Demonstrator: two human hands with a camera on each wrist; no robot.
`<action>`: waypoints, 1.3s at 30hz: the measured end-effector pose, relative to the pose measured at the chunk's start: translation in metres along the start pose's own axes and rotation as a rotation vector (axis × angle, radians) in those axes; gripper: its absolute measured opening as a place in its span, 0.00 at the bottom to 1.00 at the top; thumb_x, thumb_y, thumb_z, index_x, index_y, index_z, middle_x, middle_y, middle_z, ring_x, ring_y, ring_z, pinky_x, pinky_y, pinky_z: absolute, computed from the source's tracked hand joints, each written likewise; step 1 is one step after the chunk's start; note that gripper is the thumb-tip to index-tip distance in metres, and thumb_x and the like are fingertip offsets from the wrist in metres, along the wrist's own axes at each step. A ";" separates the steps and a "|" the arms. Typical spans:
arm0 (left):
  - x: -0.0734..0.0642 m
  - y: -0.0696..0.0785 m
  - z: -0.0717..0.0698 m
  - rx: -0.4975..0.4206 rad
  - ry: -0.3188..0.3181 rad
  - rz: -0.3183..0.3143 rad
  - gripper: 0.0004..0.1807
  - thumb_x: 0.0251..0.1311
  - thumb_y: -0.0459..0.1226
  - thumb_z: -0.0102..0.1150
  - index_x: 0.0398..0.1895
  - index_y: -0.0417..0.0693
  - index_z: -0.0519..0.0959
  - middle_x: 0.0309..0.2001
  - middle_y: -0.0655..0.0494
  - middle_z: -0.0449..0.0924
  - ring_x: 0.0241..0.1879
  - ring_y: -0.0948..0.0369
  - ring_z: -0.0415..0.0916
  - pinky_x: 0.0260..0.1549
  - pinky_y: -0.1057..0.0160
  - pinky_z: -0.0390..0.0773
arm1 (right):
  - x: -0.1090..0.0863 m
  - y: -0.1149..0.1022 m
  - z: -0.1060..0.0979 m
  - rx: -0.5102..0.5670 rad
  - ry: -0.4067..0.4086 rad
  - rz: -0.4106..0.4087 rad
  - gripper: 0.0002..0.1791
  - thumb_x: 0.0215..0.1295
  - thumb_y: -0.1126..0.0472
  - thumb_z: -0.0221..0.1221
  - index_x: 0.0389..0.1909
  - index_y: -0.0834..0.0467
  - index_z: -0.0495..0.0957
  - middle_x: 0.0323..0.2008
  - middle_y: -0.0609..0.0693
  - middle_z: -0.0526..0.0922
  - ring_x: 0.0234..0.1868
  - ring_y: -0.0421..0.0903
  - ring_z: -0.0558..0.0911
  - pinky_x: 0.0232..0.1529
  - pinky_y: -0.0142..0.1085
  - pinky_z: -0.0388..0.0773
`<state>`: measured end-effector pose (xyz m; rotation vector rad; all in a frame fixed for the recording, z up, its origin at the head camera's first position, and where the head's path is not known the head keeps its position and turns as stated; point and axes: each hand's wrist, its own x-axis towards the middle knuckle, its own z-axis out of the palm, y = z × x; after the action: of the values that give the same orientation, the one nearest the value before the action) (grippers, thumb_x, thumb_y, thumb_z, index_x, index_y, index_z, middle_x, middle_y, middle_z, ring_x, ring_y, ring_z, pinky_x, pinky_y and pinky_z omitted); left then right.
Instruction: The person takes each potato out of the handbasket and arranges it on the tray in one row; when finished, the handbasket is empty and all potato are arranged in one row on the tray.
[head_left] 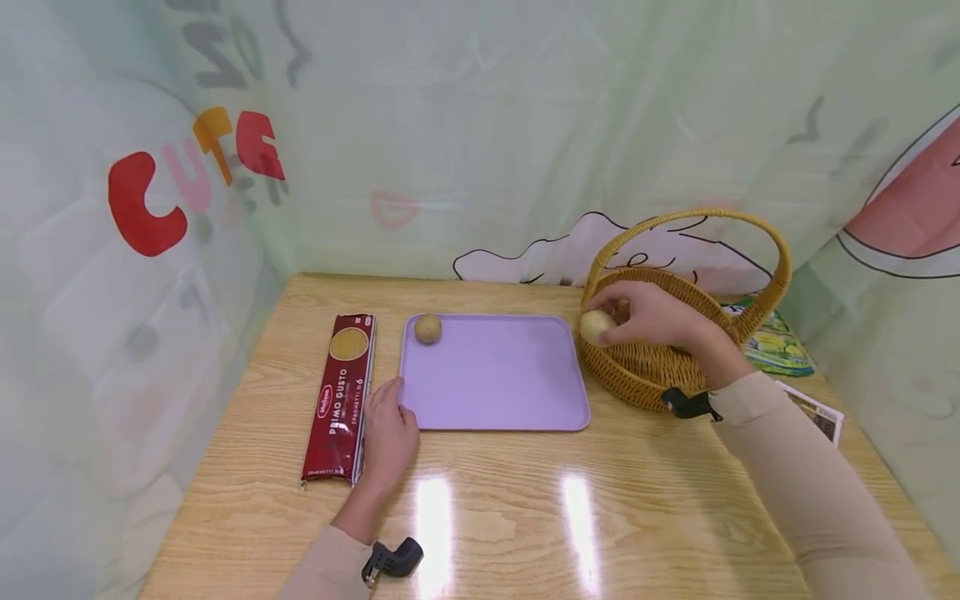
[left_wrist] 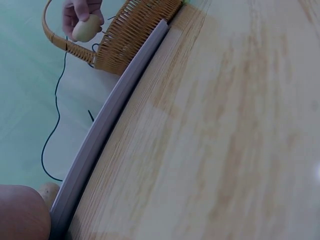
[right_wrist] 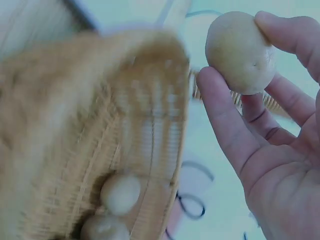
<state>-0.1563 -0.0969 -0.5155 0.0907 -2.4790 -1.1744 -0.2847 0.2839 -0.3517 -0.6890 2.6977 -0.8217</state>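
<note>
In the right wrist view, a pale potato [right_wrist: 241, 52] is pinched between the thumb and fingers of my right hand [head_left: 648, 315]. That hand is over the left rim of a wicker basket [head_left: 637, 362]. At least two more potatoes [right_wrist: 120, 194] lie inside the basket. My left hand [head_left: 390, 437] rests at the near left corner of a lilac tray [head_left: 495, 375], its fingers touching the edge. One potato [head_left: 428, 328] sits in the tray's far left corner.
A red spaghetti packet [head_left: 341, 400] lies left of the tray, close beside my left hand. The basket's tall handle [head_left: 780, 258] arches over it. Behind the basket's right side are a green patterned packet [head_left: 776, 342] and a printed card [head_left: 817, 412]. Curtains hang around the wooden table [head_left: 510, 517].
</note>
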 end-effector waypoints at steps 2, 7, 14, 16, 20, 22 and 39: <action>0.000 0.000 0.000 -0.003 -0.001 -0.003 0.24 0.56 0.23 0.51 0.59 0.31 0.74 0.59 0.37 0.74 0.56 0.43 0.68 0.60 0.48 0.69 | 0.001 -0.008 0.006 -0.007 -0.002 -0.021 0.24 0.51 0.53 0.73 0.50 0.52 0.80 0.45 0.49 0.80 0.41 0.49 0.78 0.40 0.41 0.78; 0.000 -0.001 0.000 -0.005 -0.019 -0.019 0.24 0.57 0.23 0.51 0.60 0.31 0.73 0.59 0.38 0.74 0.57 0.44 0.67 0.61 0.49 0.68 | 0.009 -0.026 0.020 0.015 -0.005 -0.036 0.24 0.50 0.54 0.73 0.50 0.50 0.80 0.43 0.49 0.80 0.42 0.48 0.81 0.40 0.42 0.78; 0.000 -0.003 -0.001 -0.008 -0.021 -0.025 0.24 0.57 0.23 0.50 0.60 0.31 0.73 0.60 0.38 0.73 0.58 0.44 0.67 0.62 0.50 0.68 | 0.032 -0.043 0.038 0.076 -0.022 -0.049 0.23 0.51 0.55 0.71 0.49 0.50 0.80 0.42 0.50 0.77 0.43 0.50 0.82 0.37 0.40 0.80; 0.000 -0.003 -0.001 -0.008 -0.020 -0.028 0.24 0.57 0.23 0.50 0.60 0.32 0.73 0.60 0.38 0.73 0.58 0.44 0.67 0.62 0.50 0.68 | 0.042 -0.043 0.044 0.087 -0.016 -0.062 0.23 0.51 0.56 0.71 0.50 0.52 0.80 0.43 0.51 0.77 0.43 0.51 0.82 0.37 0.40 0.81; 0.000 -0.001 -0.001 -0.020 -0.012 -0.023 0.25 0.56 0.22 0.50 0.60 0.31 0.73 0.60 0.38 0.73 0.57 0.44 0.68 0.61 0.49 0.68 | 0.060 -0.044 0.056 0.106 0.014 -0.083 0.24 0.51 0.57 0.71 0.51 0.55 0.80 0.42 0.53 0.77 0.40 0.51 0.83 0.37 0.39 0.81; 0.000 0.000 -0.001 -0.026 -0.010 -0.020 0.25 0.55 0.22 0.51 0.60 0.31 0.73 0.60 0.38 0.74 0.57 0.44 0.68 0.61 0.49 0.69 | 0.068 -0.045 0.064 0.127 0.030 -0.078 0.24 0.50 0.58 0.71 0.51 0.56 0.81 0.41 0.53 0.78 0.39 0.52 0.82 0.36 0.40 0.81; 0.003 -0.002 0.002 -0.008 -0.017 -0.024 0.25 0.56 0.22 0.51 0.60 0.32 0.74 0.59 0.39 0.74 0.57 0.44 0.68 0.62 0.51 0.68 | 0.131 -0.059 0.134 0.352 0.124 0.108 0.25 0.52 0.61 0.70 0.53 0.61 0.80 0.42 0.57 0.78 0.32 0.46 0.82 0.32 0.34 0.83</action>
<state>-0.1595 -0.0977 -0.5173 0.1093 -2.4948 -1.1995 -0.3290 0.1134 -0.4382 -0.4201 2.5654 -1.3039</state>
